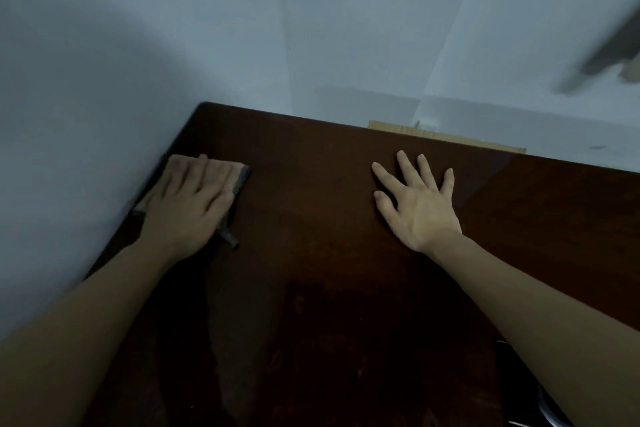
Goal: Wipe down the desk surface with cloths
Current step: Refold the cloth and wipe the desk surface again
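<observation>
The dark brown wooden desk (311, 218) fills the lower part of the view, its left edge against a pale wall. A pinkish cloth with a grey border (239, 177) lies flat near the desk's far left corner. My left hand (188, 199) presses down on the cloth with straight fingers and covers most of it. My right hand (417, 201) rests flat on the bare desk to the right, fingers spread, holding nothing.
Pale walls (138, 45) meet at a corner behind the desk. A strip of cardboard (446, 133) shows behind the desk's far edge. A blurred dark object (609, 55) hangs at the upper right. Something metallic (550, 406) shows at the bottom right, below the desk edge.
</observation>
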Tool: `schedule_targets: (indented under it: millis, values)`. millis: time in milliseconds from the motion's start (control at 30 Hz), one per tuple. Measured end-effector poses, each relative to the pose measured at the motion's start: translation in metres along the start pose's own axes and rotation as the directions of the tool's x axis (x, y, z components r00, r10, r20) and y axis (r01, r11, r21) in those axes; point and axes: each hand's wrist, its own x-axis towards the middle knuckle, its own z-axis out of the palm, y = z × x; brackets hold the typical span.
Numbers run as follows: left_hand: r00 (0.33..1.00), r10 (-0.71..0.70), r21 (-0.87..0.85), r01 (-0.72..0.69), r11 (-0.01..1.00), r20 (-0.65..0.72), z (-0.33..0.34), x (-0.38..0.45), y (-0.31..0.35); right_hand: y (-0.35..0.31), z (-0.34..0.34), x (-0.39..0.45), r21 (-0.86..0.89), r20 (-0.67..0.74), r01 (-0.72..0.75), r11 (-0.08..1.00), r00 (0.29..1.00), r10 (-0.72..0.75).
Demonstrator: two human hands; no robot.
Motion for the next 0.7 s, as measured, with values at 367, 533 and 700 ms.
schedule_targets:
  millis: [367, 533, 700]
  values:
    - [0.940, 0.340, -0.028, -0.339, 0.940, 0.021, -0.013, -0.050, 0.042, 0.000, -0.003, -0.004, 0.005, 0.011, -0.011, 1.000, 1.000, 0.011]
    - [0.999, -0.008, -0.079, 0.012, 0.997, 0.048, -0.018, 0.008, 0.063, 0.000, -0.003, -0.004, 0.009, 0.008, -0.012, 1.000, 1.000, 0.012]
    - [0.995, 0.081, -0.048, -0.079, 0.996, 0.051, -0.017, -0.001, 0.092, 0.002, -0.003, -0.003, 0.005, 0.018, 0.000, 1.000, 1.000, 0.000]
